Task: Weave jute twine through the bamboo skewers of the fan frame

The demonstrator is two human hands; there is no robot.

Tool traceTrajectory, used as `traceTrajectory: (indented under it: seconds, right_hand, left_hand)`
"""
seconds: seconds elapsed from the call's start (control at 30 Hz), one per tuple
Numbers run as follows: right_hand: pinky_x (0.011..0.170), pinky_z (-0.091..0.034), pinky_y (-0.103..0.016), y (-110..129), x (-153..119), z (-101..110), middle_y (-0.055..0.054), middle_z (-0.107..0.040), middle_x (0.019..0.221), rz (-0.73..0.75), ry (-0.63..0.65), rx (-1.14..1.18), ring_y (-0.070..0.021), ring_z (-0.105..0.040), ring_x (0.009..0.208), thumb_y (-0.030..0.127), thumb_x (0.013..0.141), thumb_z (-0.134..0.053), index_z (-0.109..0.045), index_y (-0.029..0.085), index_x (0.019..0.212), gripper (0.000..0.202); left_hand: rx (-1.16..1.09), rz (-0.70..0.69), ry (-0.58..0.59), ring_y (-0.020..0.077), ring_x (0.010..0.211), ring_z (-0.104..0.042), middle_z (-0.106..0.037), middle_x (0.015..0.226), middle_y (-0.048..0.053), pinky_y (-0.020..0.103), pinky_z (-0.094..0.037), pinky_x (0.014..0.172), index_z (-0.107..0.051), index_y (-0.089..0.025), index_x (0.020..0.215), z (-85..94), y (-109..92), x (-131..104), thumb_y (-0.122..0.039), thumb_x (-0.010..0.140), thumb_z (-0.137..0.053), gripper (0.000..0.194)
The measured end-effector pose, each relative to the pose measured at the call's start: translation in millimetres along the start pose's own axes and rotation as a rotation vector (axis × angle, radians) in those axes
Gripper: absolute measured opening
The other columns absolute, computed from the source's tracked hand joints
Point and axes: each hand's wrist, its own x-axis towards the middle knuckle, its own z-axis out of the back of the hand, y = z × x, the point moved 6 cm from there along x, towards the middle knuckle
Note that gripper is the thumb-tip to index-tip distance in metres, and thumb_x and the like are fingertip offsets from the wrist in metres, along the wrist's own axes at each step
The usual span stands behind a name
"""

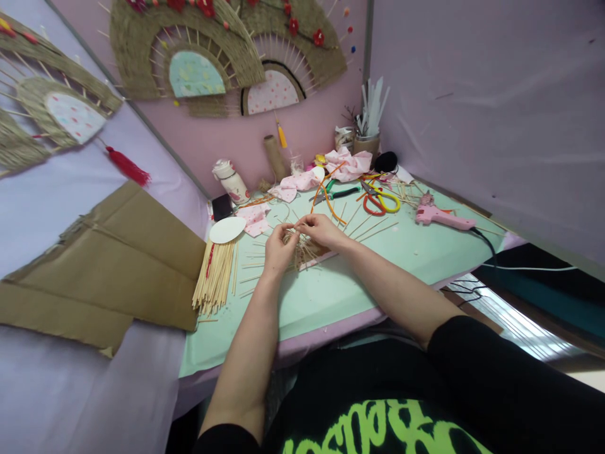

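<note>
Left hand [278, 251] and right hand [323, 232], both pinched closed, contents too small to tell, woven stick piece [306, 252] under and between them, mint-covered bench [343, 290], stick bundle [216, 277] leftward, pink glue gun [447, 218] rightward.

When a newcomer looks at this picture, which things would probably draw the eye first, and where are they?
Probably the large brown woven fans with red flowers, hanging on the pink wall, come first. Next come the bare left hand and bare right hand, close together above thin pale sticks spread on the mint-green tabletop. The pistol-shaped pink glue gun, at the tabletop's right side, may follow.
</note>
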Motion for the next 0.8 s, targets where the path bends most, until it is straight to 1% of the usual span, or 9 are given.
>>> traceTrajectory:
  seconds: [0.1,0.23,0.4,0.5,0.6,0.7,0.8]
  right_hand:
    - [0.060,-0.036,-0.023,-3.9,0.4,-0.1,0.000,-0.059,0.065,-0.027,0.012,0.022,-0.0101,-0.048,0.062,0.033,0.066,-0.060,-0.063,0.012,0.072,0.022]
    - [0.058,-0.035,-0.023,-4.4,-1.1,-0.4,0.001,-0.058,0.062,-0.045,0.024,0.052,-0.0092,-0.046,0.058,0.035,0.064,-0.062,-0.062,0.012,0.069,0.024]
    - [0.058,-0.037,-0.023,-3.6,-2.1,-2.2,0.000,-0.060,0.064,-0.057,0.026,0.076,-0.0098,-0.049,0.059,0.034,0.064,-0.063,-0.062,0.013,0.069,0.022]
    - [0.060,-0.038,-0.024,-2.0,-1.6,-2.0,0.000,-0.060,0.064,-0.027,-0.021,0.021,-0.0100,-0.049,0.059,0.032,0.065,-0.062,-0.063,0.012,0.070,0.020]
    - [0.061,-0.037,-0.024,3.1,-2.3,-1.9,0.000,-0.058,0.064,0.041,-0.063,-0.104,-0.0103,-0.048,0.061,0.031,0.067,-0.061,-0.062,0.013,0.070,0.018]
    - [0.057,-0.033,-0.023,7.8,-4.2,0.5,0.003,-0.050,0.058,0.085,-0.111,-0.232,-0.0099,-0.043,0.058,0.042,0.072,-0.057,-0.056,0.015,0.064,0.028]
    - [0.053,-0.026,-0.025,6.9,-4.9,4.2,0.004,-0.039,0.050,0.054,-0.139,-0.305,-0.0099,-0.037,0.054,0.055,0.078,-0.047,-0.046,0.017,0.055,0.044]
  left_hand:
    - [0.040,-0.047,0.005,0.0152,0.075,-0.056,-0.064,0.078,0.002,0.026,-0.041,0.073,-0.064,-0.020,0.091,1.5,-3.1,0.3,-0.028,0.073,-0.061,0.020]
    - [0.045,-0.088,-0.039,0.0167,0.081,-0.059,-0.067,0.083,0.004,0.028,-0.042,0.078,-0.067,-0.019,0.083,4.5,-4.5,1.2,-0.024,0.073,-0.060,0.013]
    - [0.046,-0.082,-0.069,0.0176,0.082,-0.059,-0.067,0.081,0.004,0.029,-0.042,0.080,-0.068,-0.019,0.080,7.5,-6.3,-0.1,-0.026,0.076,-0.056,0.014]
    - [0.088,-0.066,-0.093,0.0179,0.080,-0.058,-0.067,0.078,0.004,0.030,-0.041,0.079,-0.067,-0.019,0.077,9.8,-7.3,-1.6,-0.027,0.075,-0.056,0.014]
    - [0.124,-0.061,-0.121,0.0177,0.079,-0.056,-0.065,0.077,0.003,0.030,-0.040,0.080,-0.066,-0.019,0.075,11.4,-8.0,-2.3,-0.025,0.075,-0.055,0.012]
    - [0.128,-0.088,-0.123,0.0174,0.078,-0.055,-0.064,0.076,0.003,0.030,-0.039,0.080,-0.063,-0.020,0.073,10.6,-11.1,-2.5,-0.024,0.074,-0.055,0.009]
    - [0.151,-0.145,-0.088,0.0173,0.078,-0.054,-0.062,0.074,0.003,0.029,-0.039,0.080,-0.062,-0.020,0.070,7.0,-17.3,-3.4,-0.021,0.072,-0.056,0.007]
